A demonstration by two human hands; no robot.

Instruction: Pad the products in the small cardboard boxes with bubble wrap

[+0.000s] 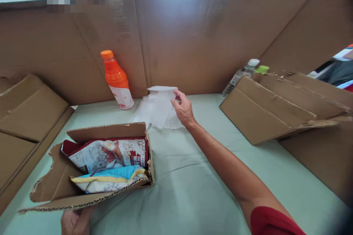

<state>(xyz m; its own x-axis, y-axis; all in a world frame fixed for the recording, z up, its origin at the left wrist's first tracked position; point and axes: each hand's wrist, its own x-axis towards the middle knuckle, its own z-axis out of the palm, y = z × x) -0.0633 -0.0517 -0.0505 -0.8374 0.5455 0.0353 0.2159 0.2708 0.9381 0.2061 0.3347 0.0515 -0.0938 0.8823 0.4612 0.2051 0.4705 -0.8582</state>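
Note:
My right hand reaches to the back of the surface, its thumb and fingers closed on the right edge of a white translucent packing sheet. The sheet looks crumpled, with a folded edge at its top. An open cardboard box sits to the left, flaps spread and torn. Inside it stand a dark red and white printed food packet and a blue, yellow and white packet. Below the box's near flap, my left hand is curled against the box; its fingertips are partly hidden.
An orange bottle stands at the back left, before a tall cardboard wall. Another open cardboard box is at right, a clear bottle and a green cap behind it. More cardboard lines the left side.

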